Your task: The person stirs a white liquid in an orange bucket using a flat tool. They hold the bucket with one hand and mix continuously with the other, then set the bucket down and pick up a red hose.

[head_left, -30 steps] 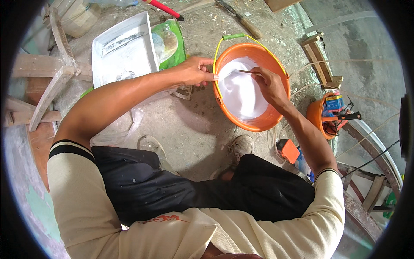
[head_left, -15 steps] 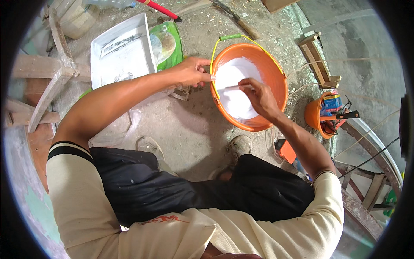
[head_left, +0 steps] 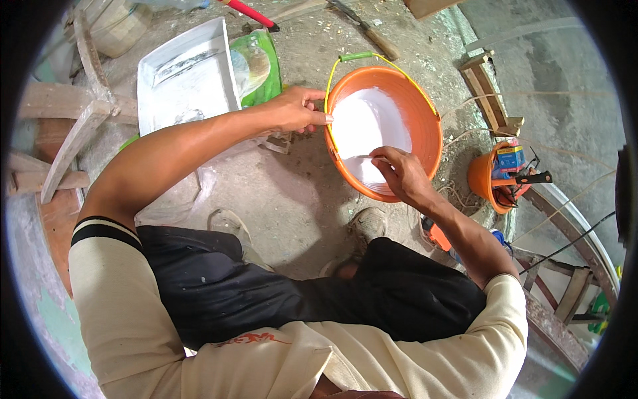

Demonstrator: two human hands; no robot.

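Observation:
My left hand (head_left: 298,110) holds the left edge of an orange bucket (head_left: 422,133) by its yellow wire handle (head_left: 330,86), which has a green grip. Inside the bucket is smooth white paste (head_left: 365,120). My right hand (head_left: 404,174) is closed on a thin stick-like tool (head_left: 362,157), whose far end is in the white paste near the bucket's lower left wall. Left of the bucket lie a white-smeared tray (head_left: 186,80) and a green bag (head_left: 258,90).
A smaller orange bucket (head_left: 482,179) full of tools stands right of me, near a wooden piece (head_left: 484,90) and loose cables. A wood-handled tool (head_left: 382,43) and a red handle (head_left: 246,12) lie beyond. Wooden frames (head_left: 66,146) stand left, an orange item (head_left: 437,236) near my right foot.
My right hand with the tool has moved down toward me through the paste, from the bucket's back to its near left side. My left hand has shifted slightly left with the bucket's edge.

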